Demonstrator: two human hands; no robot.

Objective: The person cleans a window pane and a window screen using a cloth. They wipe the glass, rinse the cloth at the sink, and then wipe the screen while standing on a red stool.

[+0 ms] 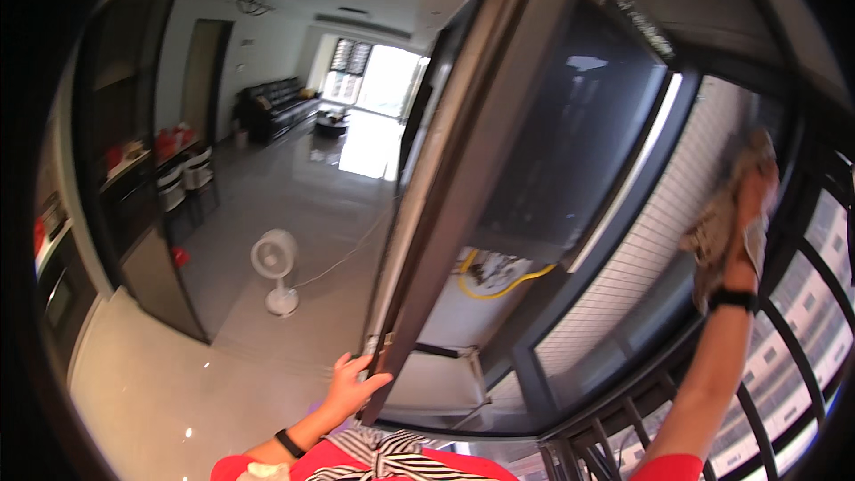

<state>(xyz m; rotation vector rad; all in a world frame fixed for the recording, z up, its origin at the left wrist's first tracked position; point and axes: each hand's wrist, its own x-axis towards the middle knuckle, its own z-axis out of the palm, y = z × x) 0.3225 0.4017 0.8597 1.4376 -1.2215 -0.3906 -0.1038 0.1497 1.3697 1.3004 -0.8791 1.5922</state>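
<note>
My right hand (755,197) is stretched far out to the right and presses a crumpled beige cloth (711,230) against a window pane (641,240). The cloth bunches around the fingers and hangs past the wrist. At the lower middle, my left hand (354,384) grips the edge of a dark upright frame (437,280), thumb on one side and fingers on the other. That frame stands between the room and the window side.
Black window bars (795,321) curve beneath my right arm. A yellow hose (497,294) shows behind the glass. On the tiled floor stands a white pedestal fan (274,257) with a trailing cord. Farther back are chairs (184,180) and a black sofa (274,107).
</note>
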